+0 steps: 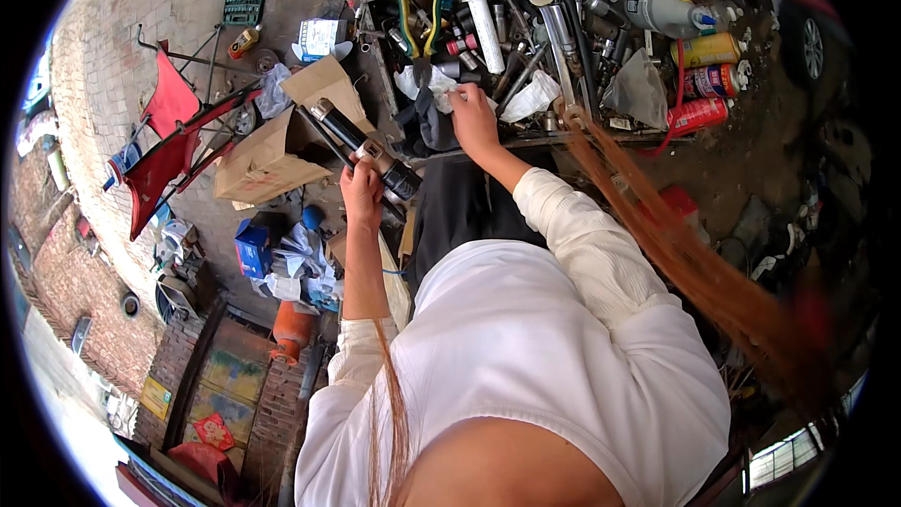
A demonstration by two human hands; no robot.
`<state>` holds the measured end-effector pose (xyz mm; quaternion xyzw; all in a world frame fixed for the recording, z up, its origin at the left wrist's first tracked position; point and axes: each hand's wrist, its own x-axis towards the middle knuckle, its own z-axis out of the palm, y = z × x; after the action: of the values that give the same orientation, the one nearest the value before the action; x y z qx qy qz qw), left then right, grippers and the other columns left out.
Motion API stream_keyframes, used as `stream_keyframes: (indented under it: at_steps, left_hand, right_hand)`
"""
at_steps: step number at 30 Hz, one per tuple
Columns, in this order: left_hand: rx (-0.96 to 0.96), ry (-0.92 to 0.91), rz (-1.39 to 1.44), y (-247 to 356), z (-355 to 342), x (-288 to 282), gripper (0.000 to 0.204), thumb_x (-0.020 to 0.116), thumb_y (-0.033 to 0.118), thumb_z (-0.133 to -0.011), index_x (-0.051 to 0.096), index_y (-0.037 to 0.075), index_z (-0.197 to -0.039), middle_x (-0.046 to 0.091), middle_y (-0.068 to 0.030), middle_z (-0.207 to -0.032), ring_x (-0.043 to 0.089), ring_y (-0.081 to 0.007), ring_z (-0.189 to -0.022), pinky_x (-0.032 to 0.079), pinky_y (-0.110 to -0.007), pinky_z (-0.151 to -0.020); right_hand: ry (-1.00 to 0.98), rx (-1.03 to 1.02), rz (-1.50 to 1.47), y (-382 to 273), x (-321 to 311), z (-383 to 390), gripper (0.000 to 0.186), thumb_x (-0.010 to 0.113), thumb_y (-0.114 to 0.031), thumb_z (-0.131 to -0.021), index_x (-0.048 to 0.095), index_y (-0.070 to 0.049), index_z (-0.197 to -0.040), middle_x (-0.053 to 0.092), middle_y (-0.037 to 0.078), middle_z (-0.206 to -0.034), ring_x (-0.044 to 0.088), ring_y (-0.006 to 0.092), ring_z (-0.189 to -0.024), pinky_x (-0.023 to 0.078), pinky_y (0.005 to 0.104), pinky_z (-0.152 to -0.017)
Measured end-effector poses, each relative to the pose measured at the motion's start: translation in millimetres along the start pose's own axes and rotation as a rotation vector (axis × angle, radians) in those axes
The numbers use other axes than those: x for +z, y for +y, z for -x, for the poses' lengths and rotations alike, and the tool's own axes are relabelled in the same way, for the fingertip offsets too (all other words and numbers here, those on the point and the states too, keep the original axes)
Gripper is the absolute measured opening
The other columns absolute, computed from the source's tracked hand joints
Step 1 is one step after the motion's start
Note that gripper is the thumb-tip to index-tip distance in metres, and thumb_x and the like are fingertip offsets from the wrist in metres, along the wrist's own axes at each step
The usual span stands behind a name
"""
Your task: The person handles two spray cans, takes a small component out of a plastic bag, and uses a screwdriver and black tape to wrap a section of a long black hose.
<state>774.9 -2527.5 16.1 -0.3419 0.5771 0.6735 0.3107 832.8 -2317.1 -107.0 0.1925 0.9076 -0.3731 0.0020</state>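
Watching remotely, I note the left hand [361, 193] grasping a black-and-silver cylindrical metal tool [374, 151] by its body, probably for balance, near an open brown cardboard box [258, 167], while the right hand [473, 119] rests at a crumpled white cloth [441, 92] in the dark-rimmed tool tray [383, 66], whether pinching it I cannot tell.

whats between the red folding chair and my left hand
In the head view, an open cardboard box lies between the red folding chair and your left hand.
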Motion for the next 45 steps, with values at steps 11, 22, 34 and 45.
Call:
stream_keyframes:
  at_steps: [11, 22, 34, 45]
  left_hand:
    - [-0.066, -0.150, -0.038, -25, -32, 26, 0.038, 0.051, 0.018, -0.093, 0.058, -0.001, -0.126, 0.033, 0.0088, -0.049, 0.025, -0.0035, -0.039, 0.021, -0.021, -0.039]
    - [-0.146, -0.225, -0.176, -31, -64, 33, 0.019, 0.049, 0.025, -0.096, 0.057, 0.009, -0.094, 0.038, 0.0064, -0.050, 0.029, -0.0058, -0.039, 0.023, -0.023, -0.039]
    - [-0.127, -0.094, -0.130, -50, -76, 25, 0.035, 0.049, 0.026, -0.095, 0.064, 0.003, -0.117, 0.033, 0.0082, -0.049, 0.026, -0.0043, -0.040, 0.022, -0.023, -0.039]
    - [-0.274, -0.238, 0.031, -37, -64, 10, 0.032, 0.054, 0.039, -0.090, 0.060, 0.010, -0.100, 0.046, 0.0051, -0.057, 0.030, -0.0048, -0.039, 0.024, -0.020, -0.037]
  right_hand:
    - [-0.078, 0.183, -0.498, -28, 40, -4, 0.021, 0.062, -0.004, -0.081, 0.059, 0.002, -0.100, 0.060, 0.019, -0.102, 0.058, 0.0406, -0.096, 0.048, 0.0443, -0.082]
    - [0.002, -0.067, 0.251, 77, -102, 31, 0.037, 0.058, 0.000, -0.078, 0.065, -0.014, -0.112, 0.051, 0.011, -0.129, 0.045, 0.0327, -0.124, 0.040, 0.0432, -0.102]
    - [0.229, 0.201, -0.418, -4, -70, 16, 0.017, 0.060, 0.005, -0.081, 0.066, -0.004, -0.093, 0.063, 0.010, -0.097, 0.064, 0.0264, -0.082, 0.050, 0.0328, -0.069]
    - [-0.102, 0.230, -0.737, -38, 16, 31, 0.032, 0.046, 0.007, -0.080, 0.063, 0.000, -0.106, 0.063, 0.016, -0.110, 0.062, 0.0319, -0.101, 0.049, 0.0379, -0.087]
